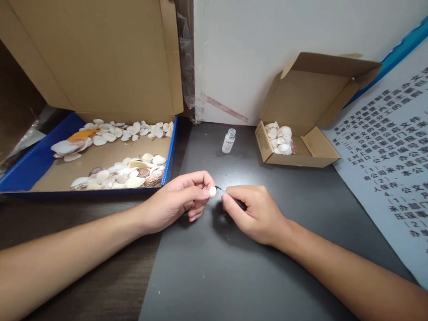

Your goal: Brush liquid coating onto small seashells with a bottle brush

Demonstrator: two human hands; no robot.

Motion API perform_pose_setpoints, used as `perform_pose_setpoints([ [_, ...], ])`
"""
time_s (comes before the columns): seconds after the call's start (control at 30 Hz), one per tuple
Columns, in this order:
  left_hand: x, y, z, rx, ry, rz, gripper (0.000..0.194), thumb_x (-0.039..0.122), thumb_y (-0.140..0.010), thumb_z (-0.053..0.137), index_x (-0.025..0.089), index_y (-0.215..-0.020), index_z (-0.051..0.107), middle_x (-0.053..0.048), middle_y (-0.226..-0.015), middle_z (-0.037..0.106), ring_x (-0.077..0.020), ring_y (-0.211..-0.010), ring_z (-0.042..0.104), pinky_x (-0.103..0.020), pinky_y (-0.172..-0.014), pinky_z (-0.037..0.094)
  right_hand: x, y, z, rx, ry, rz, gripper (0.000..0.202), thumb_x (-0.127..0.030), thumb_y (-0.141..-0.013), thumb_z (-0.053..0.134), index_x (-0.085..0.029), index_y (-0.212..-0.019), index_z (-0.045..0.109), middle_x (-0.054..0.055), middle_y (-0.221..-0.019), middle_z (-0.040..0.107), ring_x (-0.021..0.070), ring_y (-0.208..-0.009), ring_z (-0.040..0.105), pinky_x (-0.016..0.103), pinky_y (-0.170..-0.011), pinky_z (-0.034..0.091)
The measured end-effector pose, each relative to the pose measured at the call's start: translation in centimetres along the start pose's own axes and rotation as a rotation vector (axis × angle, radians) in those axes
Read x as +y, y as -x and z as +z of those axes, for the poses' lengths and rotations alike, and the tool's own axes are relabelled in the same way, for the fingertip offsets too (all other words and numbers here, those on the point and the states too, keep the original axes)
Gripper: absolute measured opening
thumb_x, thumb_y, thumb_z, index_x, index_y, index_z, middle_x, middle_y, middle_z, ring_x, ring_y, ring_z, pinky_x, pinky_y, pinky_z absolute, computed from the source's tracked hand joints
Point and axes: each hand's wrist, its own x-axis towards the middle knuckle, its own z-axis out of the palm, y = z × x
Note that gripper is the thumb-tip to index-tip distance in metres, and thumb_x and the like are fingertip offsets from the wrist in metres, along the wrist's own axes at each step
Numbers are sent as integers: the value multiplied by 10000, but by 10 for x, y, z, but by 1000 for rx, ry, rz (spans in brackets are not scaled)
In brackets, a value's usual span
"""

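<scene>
Between the thumb and fingers of my left hand [179, 196] is a small white seashell [212, 192]. My right hand [257, 211] pinches a thin tool [218, 188] with a dark tip, which reaches to the shell's upper edge; whether it touches cannot be made out. Part of a dark handle shows under the right fingers, and the rest is hidden. Both hands are held close together over the dark grey mat. Behind them stands a small clear glass bottle [228, 142], uncapped and upright, with a printed label.
At left, an open blue-edged cardboard box [59, 174] holds many seashells [122, 173] in rows. A smaller open cardboard box [301, 159] at back right contains white shells [280, 137]. A white wall panel [231, 58] rises behind, and a printed sheet [400, 153] lies at right.
</scene>
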Motion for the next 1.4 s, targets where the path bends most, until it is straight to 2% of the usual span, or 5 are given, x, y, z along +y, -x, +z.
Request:
perform_pose_setpoints([
  [0.2, 1, -1, 0, 5, -7, -1, 105, 217, -864, 598, 177, -808, 518, 72, -541, 405, -60, -473, 347, -168, -470, 359, 1, 0, -1, -75, -72, -135, 357, -257, -936, 427, -194, -587, 392, -38, -539, 400, 93, -503, 337, 253, -534, 278],
  [0.7, 0, 0, 0, 16, 11, -10, 127, 239, -861, 605, 179, -812, 503, 79, -543, 419, -48, -443, 385, -165, -458, 387, 2, 0, 0, -62, -55, -1, 345, -266, -962, 412, -187, -627, 435, -19, -576, 479, 101, -539, 423, 253, -572, 290],
  [0.87, 0, 0, 0, 21, 6, -10, 106, 216, -864, 592, 179, -822, 502, 78, -560, 435, -46, -437, 394, -173, -457, 413, 1, -1, -1, -80, -90, -115, 340, -266, -952, 420, -197, -624, 362, -36, -564, 403, 92, -518, 348, 249, -550, 264],
  [1.07, 0, 0, 1, 45, 16, -15, 105, 212, -868, 594, 178, -829, 503, 69, -590, 478, -41, -427, 397, -173, -444, 420, 0, -1, 0, -14, 22, 79, 356, -280, -949, 423, -189, -606, 391, -28, -544, 444, 96, -516, 390, 259, -557, 256],
  [1.4, 2, -1, 2, 55, 21, -22, 79, 198, -858, 583, 175, -829, 513, 58, -599, 498, -48, -440, 403, -177, -451, 409, 1, -1, -2, -94, -89, -124, 327, -251, -946, 429, -196, -631, 361, -33, -577, 414, 90, -528, 357, 247, -555, 268],
])
